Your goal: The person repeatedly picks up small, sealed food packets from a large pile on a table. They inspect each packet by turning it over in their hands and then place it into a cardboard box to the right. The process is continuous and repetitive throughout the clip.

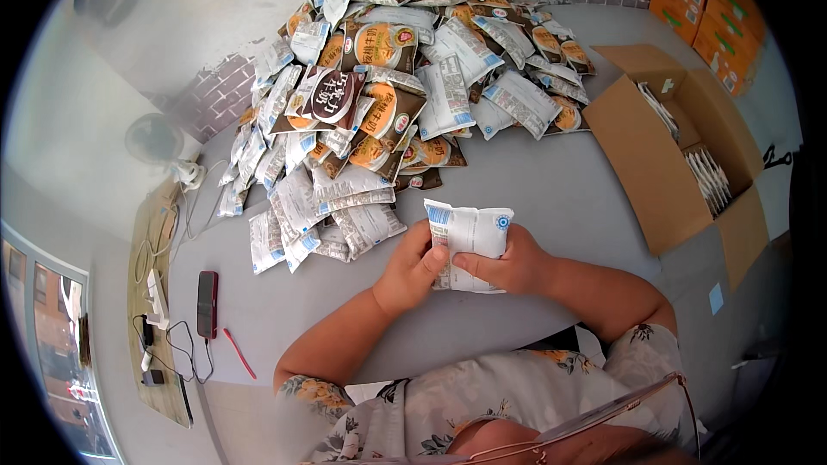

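Between my hands is a white printed milk pouch [475, 232], its blue-marked top edge pointing away from me. My left hand [418, 268] grips its left side, thumb across the front. From the right side my right hand [517, 261] holds it too, the thumb pressed on its face. My fingers behind the pouch are hidden. Beyond my hands spreads a large heap of milk pouches [446, 100], some showing white backs, others brown and orange fronts. One dark brown pouch [329, 97] lies on top of the heap's left part.
An open cardboard box [636, 168] stands at the right with several pouches [707, 181] upright inside. Orange cartons [685, 0] are stacked behind it. On the grey table [517, 168], a phone [207, 303] on a cable, a red strip [240, 353] and a power strip [157, 297] lie left.
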`<state>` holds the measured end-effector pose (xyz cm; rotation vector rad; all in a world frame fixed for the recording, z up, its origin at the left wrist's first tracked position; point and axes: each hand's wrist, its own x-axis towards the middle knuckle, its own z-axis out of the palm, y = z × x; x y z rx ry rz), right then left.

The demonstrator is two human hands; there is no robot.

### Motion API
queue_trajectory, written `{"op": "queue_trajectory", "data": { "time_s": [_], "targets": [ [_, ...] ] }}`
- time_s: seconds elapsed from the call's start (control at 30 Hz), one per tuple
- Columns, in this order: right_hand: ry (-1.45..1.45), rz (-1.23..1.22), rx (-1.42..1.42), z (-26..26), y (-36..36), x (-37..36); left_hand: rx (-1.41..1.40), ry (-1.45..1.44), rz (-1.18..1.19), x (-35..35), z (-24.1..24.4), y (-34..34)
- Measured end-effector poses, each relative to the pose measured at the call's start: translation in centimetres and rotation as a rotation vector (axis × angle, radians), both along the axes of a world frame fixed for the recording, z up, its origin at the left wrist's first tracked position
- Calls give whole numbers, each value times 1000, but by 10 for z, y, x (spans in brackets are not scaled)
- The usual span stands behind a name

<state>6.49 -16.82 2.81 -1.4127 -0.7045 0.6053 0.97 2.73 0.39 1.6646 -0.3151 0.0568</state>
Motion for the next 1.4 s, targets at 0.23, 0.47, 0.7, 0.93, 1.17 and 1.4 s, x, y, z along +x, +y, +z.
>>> {"op": "queue_trajectory", "data": {
  "time_s": [0.23, 0.47, 0.7, 0.93, 1.17, 1.4],
  "targets": [
    [-83, 74, -71, -3, 1, -7, -373, 185, 47, -13, 9, -10],
    [-18, 83, -57, -6, 2, -10, -662, 336, 76, -12, 15, -11],
    [-44, 156, -99, 5, -2, -10, -431, 228, 97, -18, 11, -11],
    [25, 191, -1, 0, -3, -9, -635, 361, 49, -13, 15, -7],
    [53, 249, -34, 2, -4, -6, -500, 293, 77, -17, 8, -6],
    [136, 220, -38, 4, -6, -1, -511, 391, 111, -3, 3, 6]
  ]
}}
